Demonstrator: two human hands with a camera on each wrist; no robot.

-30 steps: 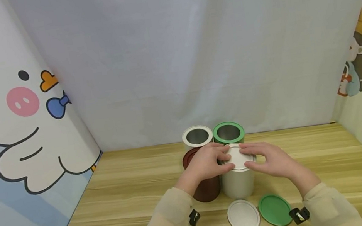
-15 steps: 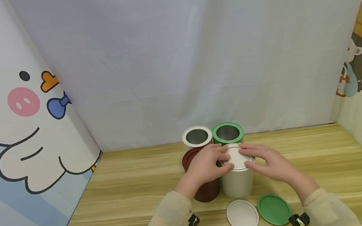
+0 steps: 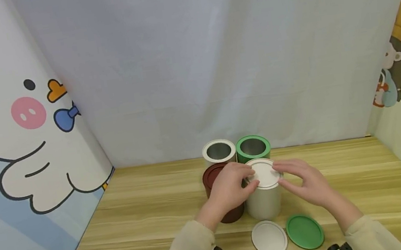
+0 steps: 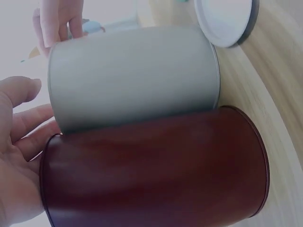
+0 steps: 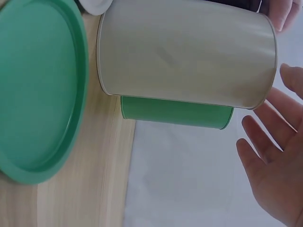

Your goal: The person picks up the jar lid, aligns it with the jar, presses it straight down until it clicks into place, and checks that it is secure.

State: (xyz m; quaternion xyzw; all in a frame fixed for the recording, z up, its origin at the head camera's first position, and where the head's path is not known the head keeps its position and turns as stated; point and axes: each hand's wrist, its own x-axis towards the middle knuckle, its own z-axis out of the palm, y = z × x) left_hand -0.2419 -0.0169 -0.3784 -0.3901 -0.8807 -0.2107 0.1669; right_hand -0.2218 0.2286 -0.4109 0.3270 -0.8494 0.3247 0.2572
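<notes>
A white can (image 3: 264, 204) stands upright with a white lid (image 3: 264, 172) seated on its top. My left hand (image 3: 228, 186) reaches over a dark red can (image 3: 233, 214), its fingertips at the white lid's left edge. In the left wrist view, the thumb and fingers of my left hand (image 4: 21, 151) are spread beside the cans' top ends. My right hand (image 3: 306, 181) is at the lid's right rim, fingers extended and loosely bent. The right wrist view shows my right hand (image 5: 279, 156) spread beside the white can (image 5: 189, 49), gripping nothing.
Behind stand a white-rimmed can (image 3: 218, 151) and a green can (image 3: 253, 147), both uncovered. A loose white lid (image 3: 269, 238) and a green lid (image 3: 304, 231) lie in front on the wooden table (image 3: 141, 220). A grey cloth (image 3: 193, 78) hangs at the back.
My right hand has drawn back to the right, from over the white lid to its rim. My left hand has barely moved. The cans and loose lids stay in place.
</notes>
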